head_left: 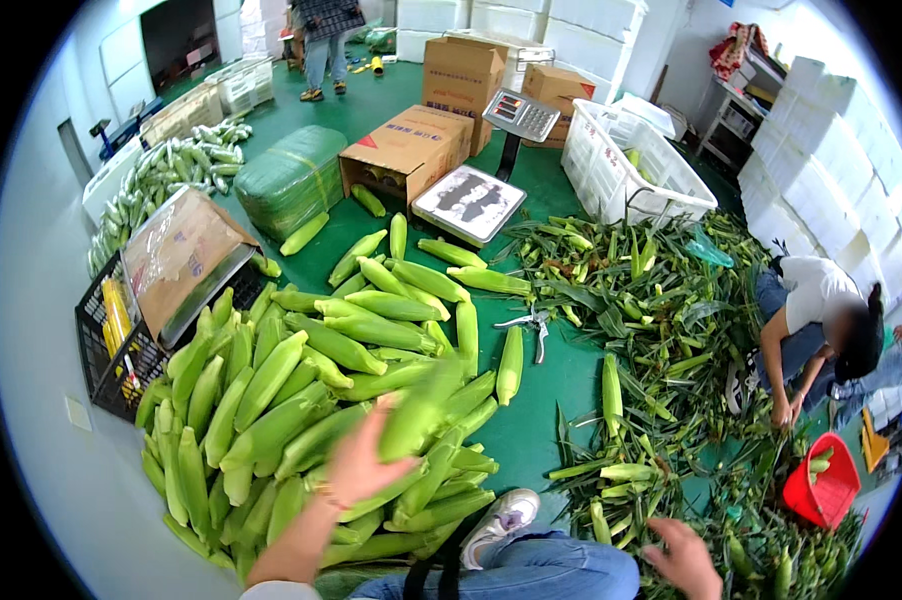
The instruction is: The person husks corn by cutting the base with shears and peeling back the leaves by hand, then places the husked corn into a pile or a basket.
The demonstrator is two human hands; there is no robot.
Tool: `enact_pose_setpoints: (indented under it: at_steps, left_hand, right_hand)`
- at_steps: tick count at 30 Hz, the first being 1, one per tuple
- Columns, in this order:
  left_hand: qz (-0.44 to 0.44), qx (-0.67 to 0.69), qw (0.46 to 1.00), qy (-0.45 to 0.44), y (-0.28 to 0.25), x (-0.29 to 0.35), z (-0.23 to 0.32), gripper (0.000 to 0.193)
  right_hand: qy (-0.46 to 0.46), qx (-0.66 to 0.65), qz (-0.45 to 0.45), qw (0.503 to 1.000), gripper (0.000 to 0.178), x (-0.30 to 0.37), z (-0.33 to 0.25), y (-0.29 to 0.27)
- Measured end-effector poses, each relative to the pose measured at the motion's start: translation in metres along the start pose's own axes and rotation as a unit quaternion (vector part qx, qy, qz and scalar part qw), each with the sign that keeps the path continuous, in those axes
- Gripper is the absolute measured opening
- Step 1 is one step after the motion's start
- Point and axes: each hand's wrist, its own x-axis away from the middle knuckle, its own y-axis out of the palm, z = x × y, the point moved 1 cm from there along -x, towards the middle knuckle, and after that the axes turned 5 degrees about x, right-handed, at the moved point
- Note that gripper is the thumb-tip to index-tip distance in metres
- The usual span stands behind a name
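My left hand (356, 462) is closed on a green-husked ear of corn (419, 408), which is smeared by motion. It is over a large heap of corn ears (271, 385) still in their husks. My right hand (685, 560) is beside my knee at the lower right, over the edge of a pile of husks and leaves (661, 330). Its fingers are apart with nothing between them. A pair of pruning shears (536, 328) lies on the green floor, close to a single corn ear (510, 366).
Behind the heap are a platform scale (468, 204), cardboard boxes (407, 150) and a green wrapped bundle (293, 182). A black crate (96, 345) stands left; a white crate (626, 165) is far right. Another person (816, 300) crouches by a red basket (823, 484).
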Motion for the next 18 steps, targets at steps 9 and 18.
enact_pose_setpoints:
  at_steps: [9, 18]
  left_hand:
    - [0.209, -0.578, 0.782, -0.098, -0.138, 0.089, -0.134, 0.080]
    - [-0.088, -0.040, 0.987, 0.129, 0.222, -0.159, -0.068, 0.050]
  right_hand:
    - [0.274, -0.005, 0.112, 0.955, 0.027, 0.116, 0.168, 0.100]
    - [0.391, -0.151, 0.056, 0.906, 0.025, 0.150, 0.138, 0.215]
